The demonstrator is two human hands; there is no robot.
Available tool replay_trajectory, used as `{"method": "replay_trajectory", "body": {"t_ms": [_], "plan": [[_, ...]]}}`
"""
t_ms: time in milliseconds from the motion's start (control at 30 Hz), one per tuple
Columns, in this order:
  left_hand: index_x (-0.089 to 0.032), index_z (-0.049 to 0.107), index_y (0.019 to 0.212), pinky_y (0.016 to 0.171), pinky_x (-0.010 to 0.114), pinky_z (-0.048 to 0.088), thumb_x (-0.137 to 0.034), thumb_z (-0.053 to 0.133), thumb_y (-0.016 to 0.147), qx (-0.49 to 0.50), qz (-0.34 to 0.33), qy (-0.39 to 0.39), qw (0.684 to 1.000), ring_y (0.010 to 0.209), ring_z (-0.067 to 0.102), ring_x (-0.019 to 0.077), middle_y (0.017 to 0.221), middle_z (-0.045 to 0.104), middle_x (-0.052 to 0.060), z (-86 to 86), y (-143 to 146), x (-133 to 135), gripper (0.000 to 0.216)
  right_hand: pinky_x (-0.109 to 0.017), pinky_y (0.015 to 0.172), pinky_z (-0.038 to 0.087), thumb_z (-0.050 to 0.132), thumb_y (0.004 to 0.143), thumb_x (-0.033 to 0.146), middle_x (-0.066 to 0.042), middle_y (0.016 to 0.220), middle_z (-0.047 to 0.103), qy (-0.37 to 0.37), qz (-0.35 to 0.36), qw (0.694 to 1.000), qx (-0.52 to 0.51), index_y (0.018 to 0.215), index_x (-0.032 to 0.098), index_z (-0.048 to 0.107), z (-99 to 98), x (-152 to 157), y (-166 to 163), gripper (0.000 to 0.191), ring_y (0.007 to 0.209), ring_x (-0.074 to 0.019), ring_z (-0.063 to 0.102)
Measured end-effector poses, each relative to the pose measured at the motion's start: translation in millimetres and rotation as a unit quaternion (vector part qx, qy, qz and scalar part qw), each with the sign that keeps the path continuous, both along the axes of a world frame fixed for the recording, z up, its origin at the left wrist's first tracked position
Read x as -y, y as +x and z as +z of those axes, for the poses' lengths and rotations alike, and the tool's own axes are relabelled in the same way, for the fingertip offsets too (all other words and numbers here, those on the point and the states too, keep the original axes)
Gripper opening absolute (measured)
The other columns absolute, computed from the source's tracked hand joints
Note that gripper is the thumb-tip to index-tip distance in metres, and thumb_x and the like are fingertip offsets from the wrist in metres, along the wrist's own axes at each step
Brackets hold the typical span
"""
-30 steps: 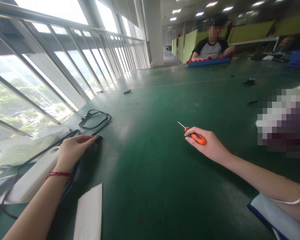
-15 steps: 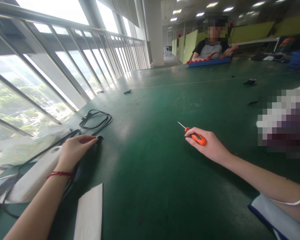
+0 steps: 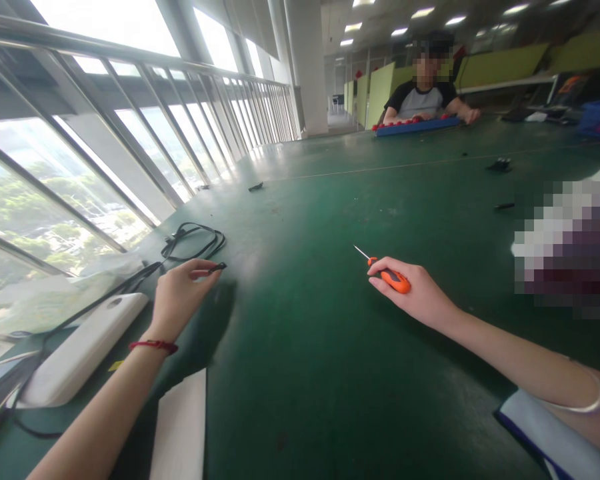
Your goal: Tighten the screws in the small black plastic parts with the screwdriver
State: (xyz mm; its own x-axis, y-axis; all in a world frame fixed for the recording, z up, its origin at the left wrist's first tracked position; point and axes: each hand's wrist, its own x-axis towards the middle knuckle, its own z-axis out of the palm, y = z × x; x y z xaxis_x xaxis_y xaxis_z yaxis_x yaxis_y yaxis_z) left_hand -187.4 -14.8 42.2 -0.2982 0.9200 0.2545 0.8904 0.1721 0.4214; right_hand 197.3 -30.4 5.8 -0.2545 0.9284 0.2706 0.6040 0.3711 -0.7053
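My left hand is closed in a pinch on a small black piece, raised above the green table. The piece is too small to tell its kind, and my fingers cover part of it. A screwdriver with an orange and dark handle lies in the grip of my right hand. Its thin metal tip points up and to the left, away from me. The two hands are well apart. Just beyond my left hand lies a looped black cable on the table.
A long white case and a folded pale sheet lie by my left forearm. Small black pieces are scattered farther back. Across the table sits a person behind a blue tray. A metal railing runs along the left.
My left hand has risen and moved right with the small black piece, uncovering more of the white case. My right hand and the screwdriver are almost still. The person opposite has lowered their hands.
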Motion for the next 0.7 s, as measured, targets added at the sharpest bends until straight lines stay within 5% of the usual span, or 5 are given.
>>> {"method": "replay_trajectory", "body": {"t_ms": [133, 400, 700], "plan": [[-0.017, 0.072, 0.09, 0.066, 0.03, 0.049, -0.046, 0.066, 0.071, 0.077, -0.135, -0.022, 0.988, 0.068, 0.067, 0.0227, 0.072, 0.073, 0.005, 0.2, 60.6, -14.1, 0.036, -0.031, 0.07, 0.048, 0.056, 0.085, 0.039, -0.003, 0.091, 0.069, -0.003, -0.006, 1.0, 0.001, 0.089, 0.022, 0.063, 0.4, 0.7, -0.7, 0.019, 0.072, -0.0172, 0.064], [-0.015, 0.072, 0.082, 0.073, 0.031, 0.055, -0.029, 0.072, 0.072, 0.227, -0.348, -0.019, 0.909, 0.077, 0.07, 0.0208, 0.083, 0.075, 0.007, -11.4, 166.7, -46.6, 0.018, -0.031, 0.073, 0.049, 0.055, 0.086, 0.036, -0.004, 0.095, 0.069, -0.003, 0.004, 1.0, -0.004, 0.093, 0.022, 0.063, 1.8, 1.9, -0.2, 0.017, 0.078, -0.0182, 0.065], [-0.015, 0.07, 0.08, 0.072, 0.029, 0.055, -0.023, 0.072, 0.072, 0.283, -0.384, -0.014, 0.879, 0.076, 0.068, 0.0177, 0.084, 0.073, 0.007, -39.2, 197.3, -52.6, 0.012, -0.032, 0.074, 0.051, 0.057, 0.085, 0.038, -0.004, 0.099, 0.066, -0.009, -0.003, 1.0, -0.024, 0.108, 0.024, 0.056, -1.1, 0.7, 0.9, 0.027, 0.083, -0.0191, 0.065]]}}
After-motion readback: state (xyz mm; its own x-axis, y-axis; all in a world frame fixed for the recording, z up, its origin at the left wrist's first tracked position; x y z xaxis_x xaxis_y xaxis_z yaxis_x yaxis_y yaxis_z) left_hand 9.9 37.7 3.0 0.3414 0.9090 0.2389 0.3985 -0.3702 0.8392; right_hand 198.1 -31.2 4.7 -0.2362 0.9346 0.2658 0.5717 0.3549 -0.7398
